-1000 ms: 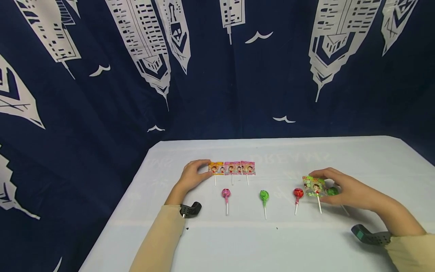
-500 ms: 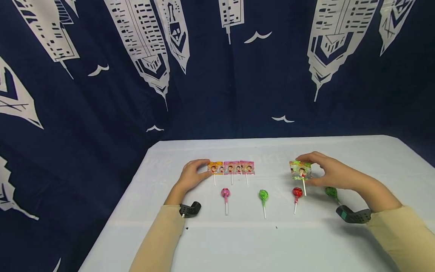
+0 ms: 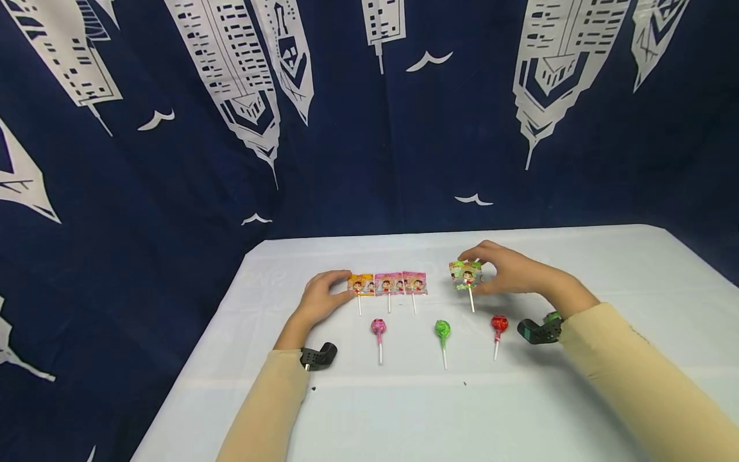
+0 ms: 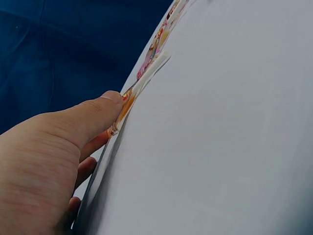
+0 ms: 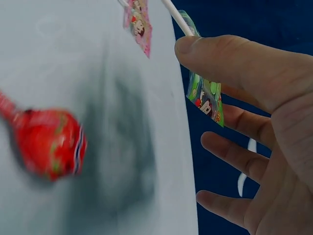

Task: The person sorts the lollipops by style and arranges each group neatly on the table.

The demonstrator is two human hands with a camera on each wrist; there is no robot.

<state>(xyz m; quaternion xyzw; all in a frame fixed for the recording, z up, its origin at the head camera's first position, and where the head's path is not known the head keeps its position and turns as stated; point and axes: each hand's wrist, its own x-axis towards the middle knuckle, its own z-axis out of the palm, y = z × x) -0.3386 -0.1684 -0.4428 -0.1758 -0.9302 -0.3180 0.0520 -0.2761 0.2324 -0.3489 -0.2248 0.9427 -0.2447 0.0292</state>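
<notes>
My left hand [image 3: 323, 296] pinches the left edge of a lollipop in a flat orange wrapper [image 3: 360, 284], thumb on its near side in the left wrist view. Two lollipops in flat pink wrappers, one in the middle [image 3: 389, 283] and one at the right end [image 3: 414, 283], lie beside it in a row. My right hand [image 3: 510, 266] holds a lollipop in a flat green wrapper [image 3: 465, 276] between thumb and fingers, above the table and right of that row. Its white stick points down toward me in the head view.
Nearer to me lie round-headed lollipops: pink [image 3: 378, 327], green [image 3: 442, 330] and red [image 3: 499, 323]. Another green one [image 3: 552, 316] is mostly hidden behind the right wrist camera. The white table [image 3: 404, 417] ends at a dark blue patterned curtain [image 3: 346, 160].
My right hand has lifted the green-wrapped lollipop and carried it left and away from me, toward the row. My left hand has stayed at the orange-wrapped lollipop.
</notes>
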